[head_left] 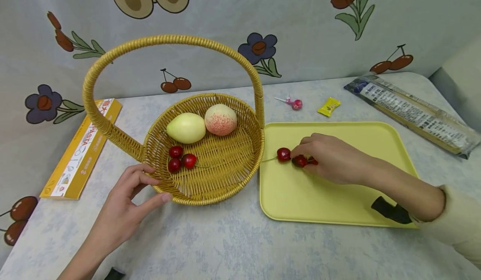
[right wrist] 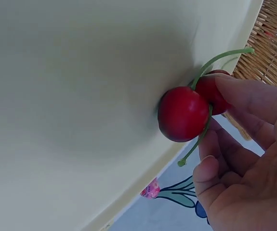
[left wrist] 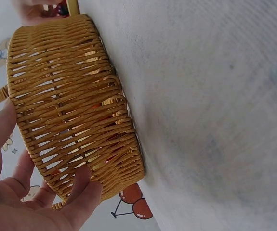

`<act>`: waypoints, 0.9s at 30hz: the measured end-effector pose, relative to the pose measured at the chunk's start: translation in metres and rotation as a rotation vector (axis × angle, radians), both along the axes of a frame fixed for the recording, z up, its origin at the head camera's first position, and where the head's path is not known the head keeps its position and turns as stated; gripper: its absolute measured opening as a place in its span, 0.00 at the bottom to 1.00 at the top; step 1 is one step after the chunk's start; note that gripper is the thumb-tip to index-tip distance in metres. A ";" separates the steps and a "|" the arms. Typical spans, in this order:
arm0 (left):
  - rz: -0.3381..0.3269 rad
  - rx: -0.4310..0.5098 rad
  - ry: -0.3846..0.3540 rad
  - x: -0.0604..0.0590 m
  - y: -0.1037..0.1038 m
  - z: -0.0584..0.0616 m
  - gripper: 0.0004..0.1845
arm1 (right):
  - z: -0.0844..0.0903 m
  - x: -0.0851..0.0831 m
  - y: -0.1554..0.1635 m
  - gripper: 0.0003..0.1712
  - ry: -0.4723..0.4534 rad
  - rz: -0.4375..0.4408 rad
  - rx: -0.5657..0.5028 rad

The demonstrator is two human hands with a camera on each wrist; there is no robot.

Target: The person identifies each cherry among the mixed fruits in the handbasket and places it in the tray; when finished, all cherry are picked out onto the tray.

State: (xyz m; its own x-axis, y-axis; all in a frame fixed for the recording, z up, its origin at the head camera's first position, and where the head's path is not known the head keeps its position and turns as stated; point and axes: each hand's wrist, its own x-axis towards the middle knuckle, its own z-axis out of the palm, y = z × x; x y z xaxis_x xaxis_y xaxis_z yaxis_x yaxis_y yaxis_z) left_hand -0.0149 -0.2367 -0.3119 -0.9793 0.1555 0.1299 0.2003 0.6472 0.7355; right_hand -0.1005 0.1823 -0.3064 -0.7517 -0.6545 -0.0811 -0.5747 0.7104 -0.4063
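**Cherries on the yellow tray, pinched by the right hand**

Cherries [head_left: 297,158] lie on the yellow tray [head_left: 338,205], near its left edge and just beside the wicker basket [head_left: 221,163]. The basket, the largest thing on the worktop [head_left: 225,242], stands touching the tray's left rim, its tall handle [head_left: 165,41] arching over. The left hand [head_left: 125,207] rests against the basket's near wall, fingers straight and spread on the weave, gripping nothing; this looks like a way to steady it.

The right hand [head_left: 330,157] lies on the tray with its fingertips pinched on the cherries; the wrist view shows two red fruits with green stems between thumb and forefinger.

In the basket lie a pale green fruit [head_left: 186,127], a peach [head_left: 220,119] and three more cherries [head_left: 179,157].

Well apart: a long noodle packet [head_left: 417,113], a pasta box [head_left: 84,148], a lollipop [head_left: 293,103], a yellow sweet [head_left: 328,106]. Only the basket's handle post [head_left: 259,100] stands between tray and basket.
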 end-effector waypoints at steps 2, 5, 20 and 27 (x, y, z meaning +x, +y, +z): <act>0.002 -0.001 -0.001 0.000 0.000 0.000 0.11 | 0.001 0.000 -0.001 0.19 0.013 0.003 0.000; 0.004 -0.006 -0.001 0.000 0.000 0.000 0.11 | 0.005 0.001 -0.004 0.18 0.034 0.006 -0.015; -0.013 0.021 0.013 -0.001 -0.001 0.000 0.12 | 0.063 -0.006 -0.090 0.15 0.102 0.272 -0.181; -0.014 0.018 -0.017 0.000 0.000 0.003 0.11 | 0.090 -0.027 -0.149 0.18 0.068 0.390 -0.079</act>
State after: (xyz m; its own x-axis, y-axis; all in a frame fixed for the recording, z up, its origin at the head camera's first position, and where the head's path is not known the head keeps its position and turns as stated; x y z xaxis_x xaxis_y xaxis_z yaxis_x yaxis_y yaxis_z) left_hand -0.0154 -0.2367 -0.3093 -0.9791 0.1672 0.1159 0.1966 0.6308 0.7507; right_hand -0.1277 0.0331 -0.2164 -0.4477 -0.8939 0.0225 -0.8223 0.4017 -0.4030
